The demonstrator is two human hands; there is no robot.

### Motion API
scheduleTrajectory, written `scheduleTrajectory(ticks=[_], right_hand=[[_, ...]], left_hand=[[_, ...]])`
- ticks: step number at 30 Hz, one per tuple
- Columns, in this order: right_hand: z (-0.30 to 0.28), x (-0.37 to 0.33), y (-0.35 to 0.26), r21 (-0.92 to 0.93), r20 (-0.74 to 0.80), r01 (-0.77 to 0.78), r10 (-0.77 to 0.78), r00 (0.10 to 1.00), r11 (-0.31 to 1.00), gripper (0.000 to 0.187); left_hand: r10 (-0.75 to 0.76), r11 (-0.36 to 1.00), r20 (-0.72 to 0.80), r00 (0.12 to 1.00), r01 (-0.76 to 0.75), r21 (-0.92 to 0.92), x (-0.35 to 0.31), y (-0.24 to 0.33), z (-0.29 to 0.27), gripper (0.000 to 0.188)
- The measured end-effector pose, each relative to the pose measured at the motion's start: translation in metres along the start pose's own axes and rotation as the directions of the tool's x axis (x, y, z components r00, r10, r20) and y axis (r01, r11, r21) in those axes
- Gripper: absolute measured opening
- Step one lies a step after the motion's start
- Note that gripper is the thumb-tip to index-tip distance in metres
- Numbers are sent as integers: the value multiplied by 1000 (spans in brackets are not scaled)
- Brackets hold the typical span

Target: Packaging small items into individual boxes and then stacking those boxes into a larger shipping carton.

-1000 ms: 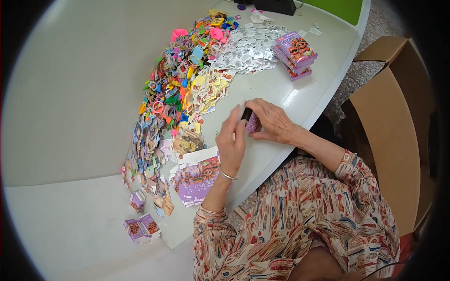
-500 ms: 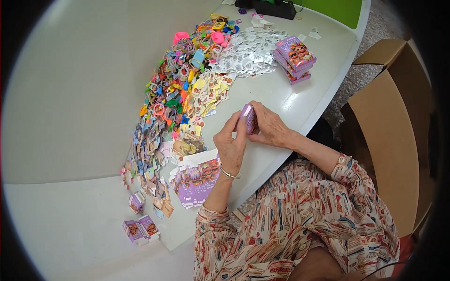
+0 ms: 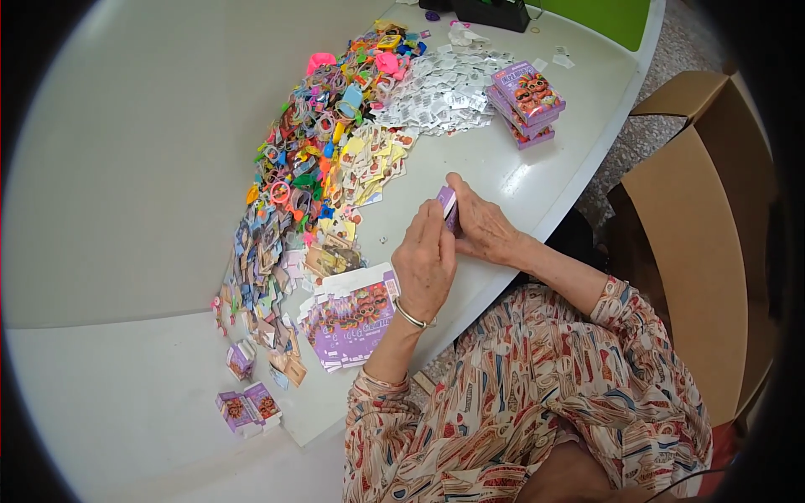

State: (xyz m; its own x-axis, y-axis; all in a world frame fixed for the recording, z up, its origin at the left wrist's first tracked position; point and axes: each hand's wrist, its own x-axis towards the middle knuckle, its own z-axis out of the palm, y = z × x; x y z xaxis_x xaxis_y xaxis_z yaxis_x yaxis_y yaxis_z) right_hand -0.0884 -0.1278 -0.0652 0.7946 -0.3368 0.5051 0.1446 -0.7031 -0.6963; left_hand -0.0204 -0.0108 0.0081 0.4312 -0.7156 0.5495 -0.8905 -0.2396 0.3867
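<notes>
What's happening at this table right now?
A person has a small purple box between both hands, the left hand and the right hand; the fingers hide much of it. Flat purple cartons lie beside the left wrist. Farther off are a heap of colourful trinkets, a spread of silvery packets and a stack of purple boxes.

The left hand (image 3: pixel 425 267) and right hand (image 3: pixel 488 226) hold a small purple box (image 3: pixel 448 201) between them over the white table (image 3: pixel 457 158). Flat purple cartons (image 3: pixel 352 325) and colourful trinkets (image 3: pixel 312 147) lie nearby; a box stack (image 3: pixel 528 96) stands beyond.
</notes>
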Motion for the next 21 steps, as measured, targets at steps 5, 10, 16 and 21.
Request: scheduleTrajectory(ticks=[5, 10, 16, 21], right_hand=[[-7, 4, 1, -24, 39, 4, -3, 999, 1000, 107], [-42, 28, 5, 125, 118, 146, -160, 980, 981, 73], [-70, 49, 10, 228, 347, 126, -202, 916, 966, 24], [-76, 52, 7, 108, 422, 249, -271, 865, 963, 28]], left_hand=[[-218, 957, 95, 971, 232, -172, 4, -1, -3, 20], [-206, 950, 74, 976, 218, -222, 2, -7, -2, 20], [-219, 912, 170, 961, 264, -314, 4, -11, -9, 20], [-218, 866, 266, 939, 312, -390, 2, -29, -14, 22]])
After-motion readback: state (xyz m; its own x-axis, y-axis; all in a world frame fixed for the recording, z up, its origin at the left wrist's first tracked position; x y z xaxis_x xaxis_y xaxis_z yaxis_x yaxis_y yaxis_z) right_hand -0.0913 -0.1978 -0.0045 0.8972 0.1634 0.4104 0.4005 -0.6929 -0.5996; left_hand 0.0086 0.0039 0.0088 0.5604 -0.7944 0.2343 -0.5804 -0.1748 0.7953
